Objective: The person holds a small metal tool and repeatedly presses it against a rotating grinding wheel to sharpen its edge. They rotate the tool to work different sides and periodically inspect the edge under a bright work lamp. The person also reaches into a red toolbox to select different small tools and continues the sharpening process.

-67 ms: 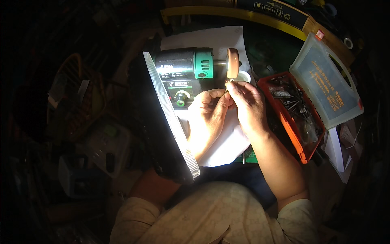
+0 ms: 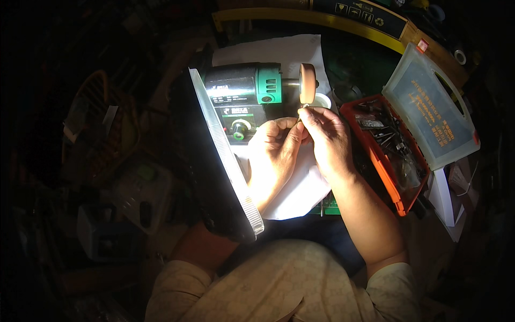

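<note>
A black and green bench polishing motor (image 2: 241,85) stands ahead of me, with a tan polishing wheel (image 2: 307,85) on its shaft at the right. Just below the wheel's lower edge, my left hand (image 2: 276,147) and my right hand (image 2: 326,134) meet with fingers pinched together. Between the fingertips is a small, thin piece (image 2: 304,107), its upper end at the wheel's rim; its kind is too small to make out. A white round cup (image 2: 322,101) sits behind my right fingers. White paper (image 2: 300,196) lies beneath my hands.
A long lamp (image 2: 225,145) with a bright ribbed face slants across my left forearm. On the right, an orange case (image 2: 386,172) lies open with metal tools inside, its clear lid (image 2: 434,107) raised. A yellow rail (image 2: 268,13) runs along the back.
</note>
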A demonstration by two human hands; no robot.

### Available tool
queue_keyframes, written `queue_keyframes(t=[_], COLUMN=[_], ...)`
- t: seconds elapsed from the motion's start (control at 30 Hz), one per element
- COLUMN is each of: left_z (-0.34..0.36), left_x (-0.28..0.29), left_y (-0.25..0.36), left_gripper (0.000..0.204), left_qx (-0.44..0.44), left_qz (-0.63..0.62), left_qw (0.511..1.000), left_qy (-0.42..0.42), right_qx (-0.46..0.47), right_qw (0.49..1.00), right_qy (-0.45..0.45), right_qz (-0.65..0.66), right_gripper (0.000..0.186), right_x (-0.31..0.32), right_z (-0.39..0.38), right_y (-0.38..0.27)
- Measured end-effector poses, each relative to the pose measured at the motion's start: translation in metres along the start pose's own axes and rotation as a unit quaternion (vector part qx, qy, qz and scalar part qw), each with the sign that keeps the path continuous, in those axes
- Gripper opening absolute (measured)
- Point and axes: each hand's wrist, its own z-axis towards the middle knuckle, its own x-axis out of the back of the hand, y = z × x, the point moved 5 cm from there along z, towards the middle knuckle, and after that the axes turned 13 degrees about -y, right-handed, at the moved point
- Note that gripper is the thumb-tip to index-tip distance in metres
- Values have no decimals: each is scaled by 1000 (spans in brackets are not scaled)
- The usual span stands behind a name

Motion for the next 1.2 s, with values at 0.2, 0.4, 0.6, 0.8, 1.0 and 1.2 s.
queue_keyframes(t=[0.2, 0.4, 0.6, 0.8, 1.0, 1.2], left_z=[-1, -2, -6, -6, -6, -7], left_x=[1, -1, 2, 0, 1, 2], left_y=[2, 2, 0, -3, -4, -2], left_gripper=[13, 13, 14, 14, 11, 10], left_qx=[19, 4, 2, -22, -33, -31], left_qz=[29, -3, 80, 102, 89, 82], left_qw=[999, 1000, 997, 994, 995, 995], left_qy=[4, -1, -8, -26, -32, -36], right_qx=[-8, 21, 153, 244, 234, 234], right_qw=[1000, 1000, 980, 877, 898, 908], right_qy=[0, 6, 61, 5, -11, -7], right_qz=[-13, 18, -116, -413, -373, -348], right_gripper=[31, 26, 25, 34, 31, 32], right_x=[1, -2, 2, -1, -3, -2], right_z=[1, -7, -19, -27, -29, -31], right_y=[1, -4, -29, -62, -61, -57])
